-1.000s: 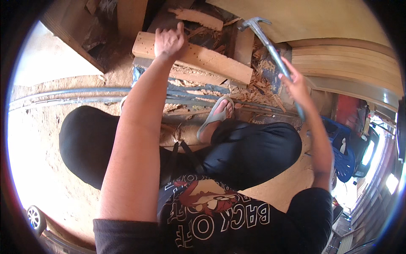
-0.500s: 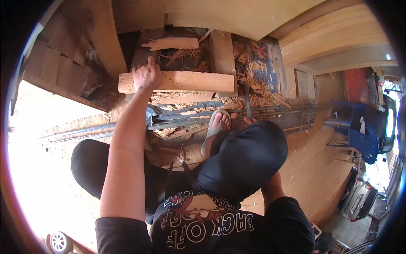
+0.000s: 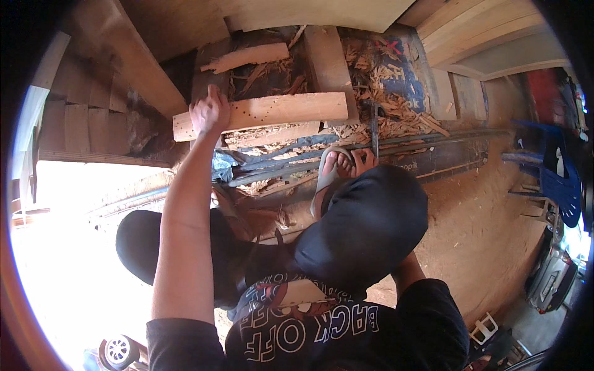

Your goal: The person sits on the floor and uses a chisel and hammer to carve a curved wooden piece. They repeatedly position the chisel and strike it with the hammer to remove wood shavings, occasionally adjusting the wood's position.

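A pale wooden beam with a scatter of small dark holes lies crosswise in front of me. My left hand is over its left end, fingers curled across it and one finger sticking up past the far edge. Beside my sandalled foot, my right hand shows only in part past my knee. Its fingers are closed around the lower end of a dark, narrow bar-like tool, which stands near the beam's right end. The tool's exact kind cannot be made out.
Wood chips cover the ground beyond the beam. A loose split piece lies farther off. Crosswise supports and dark pipes run around the beam. Large boards rise at the left; a blue chair stands right.
My right hand and the dark tool have come up closer to the beam. The beam's right end now sits slightly higher in view. My left hand stays on the beam.
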A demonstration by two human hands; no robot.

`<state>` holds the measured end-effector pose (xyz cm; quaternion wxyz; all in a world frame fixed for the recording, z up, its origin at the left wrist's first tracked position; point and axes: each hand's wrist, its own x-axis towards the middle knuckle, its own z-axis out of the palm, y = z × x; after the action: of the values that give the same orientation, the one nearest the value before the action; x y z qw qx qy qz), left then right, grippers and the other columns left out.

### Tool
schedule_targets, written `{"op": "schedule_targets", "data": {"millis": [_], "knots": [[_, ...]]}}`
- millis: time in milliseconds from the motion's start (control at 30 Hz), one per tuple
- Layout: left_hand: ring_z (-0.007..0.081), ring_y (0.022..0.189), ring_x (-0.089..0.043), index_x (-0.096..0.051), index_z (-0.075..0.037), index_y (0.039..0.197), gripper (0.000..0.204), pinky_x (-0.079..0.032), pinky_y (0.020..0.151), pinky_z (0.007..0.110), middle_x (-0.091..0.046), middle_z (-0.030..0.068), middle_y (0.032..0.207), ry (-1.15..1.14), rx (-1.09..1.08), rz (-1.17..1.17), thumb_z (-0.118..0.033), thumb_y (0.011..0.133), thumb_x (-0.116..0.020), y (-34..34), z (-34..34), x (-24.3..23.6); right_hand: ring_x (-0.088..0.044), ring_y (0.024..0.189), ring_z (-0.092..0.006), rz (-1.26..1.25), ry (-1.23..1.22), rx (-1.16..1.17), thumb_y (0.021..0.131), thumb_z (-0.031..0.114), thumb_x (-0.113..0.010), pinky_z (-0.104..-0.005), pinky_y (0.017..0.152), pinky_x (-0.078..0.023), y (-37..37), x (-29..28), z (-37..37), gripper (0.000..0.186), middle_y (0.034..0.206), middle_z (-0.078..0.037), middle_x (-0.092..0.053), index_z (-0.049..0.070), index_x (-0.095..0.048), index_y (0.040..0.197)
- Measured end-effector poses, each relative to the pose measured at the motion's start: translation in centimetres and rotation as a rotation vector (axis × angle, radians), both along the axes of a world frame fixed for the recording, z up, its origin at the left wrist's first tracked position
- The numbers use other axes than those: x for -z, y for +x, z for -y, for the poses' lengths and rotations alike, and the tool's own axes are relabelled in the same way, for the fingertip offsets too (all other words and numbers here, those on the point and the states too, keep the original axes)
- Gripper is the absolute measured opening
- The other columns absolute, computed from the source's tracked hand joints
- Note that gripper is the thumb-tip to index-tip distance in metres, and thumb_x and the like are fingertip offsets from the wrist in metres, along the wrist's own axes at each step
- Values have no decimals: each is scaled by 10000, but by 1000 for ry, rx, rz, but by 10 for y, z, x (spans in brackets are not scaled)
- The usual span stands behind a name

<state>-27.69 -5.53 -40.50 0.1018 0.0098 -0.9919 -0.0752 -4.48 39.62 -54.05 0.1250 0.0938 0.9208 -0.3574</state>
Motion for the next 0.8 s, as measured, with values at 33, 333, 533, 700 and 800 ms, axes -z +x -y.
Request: {"op": "schedule_targets", "data": {"millis": [33, 333, 533, 700, 800], "knots": [[390, 943, -724, -577, -160, 1115, 198, -509, 908, 550, -765, 152, 921, 5, -10, 18, -308, 993, -530, 1, 0, 0, -618, 1010, -309, -49, 63, -29, 960, 225, -732, -477, 866, -507, -2, 0, -2, 304, 1046, -111, -653, 98, -676, 1231], [380, 942, -728, -599, -147, 1119, 234, -505, 924, 540, -763, 175, 918, 44, 2, 72, -323, 996, -507, 1, 0, -10, -618, 1130, -396, -187, 300, -114, 947, 239, -740, -502, 965, -514, -17, -33, -38, 342, 1129, -159, -654, 102, -636, 1243], [373, 936, -732, -619, -139, 1130, 261, -497, 931, 551, -763, 177, 910, 48, -9, 72, -326, 1000, -492, 2, -2, -12, -672, 1057, -399, -133, 185, -117, 921, 235, -763, -497, 906, -554, -14, -24, -31, 365, 1058, -131, -699, 110, -628, 1236], [369, 934, -723, -620, -139, 1143, 245, -489, 928, 556, -760, 162, 917, 93, 16, 19, -306, 996, -516, 2, 1, -5, -697, 1032, -357, 34, 68, -230, 914, 192, -756, -484, 855, -567, -11, -23, -50, 336, 1099, -124, -716, 106, -642, 1219], [374, 939, -711, -623, -125, 1165, 234, -486, 928, 558, -751, 168, 976, 193, 52, -102, -263, 991, -549, 4, 3, -7, -701, 1024, -330, -33, 9, -133, 919, 168, -754, -457, 865, -562, -14, -63, -57, 367, 1124, -130, -715, 93, -643, 1260]]}}
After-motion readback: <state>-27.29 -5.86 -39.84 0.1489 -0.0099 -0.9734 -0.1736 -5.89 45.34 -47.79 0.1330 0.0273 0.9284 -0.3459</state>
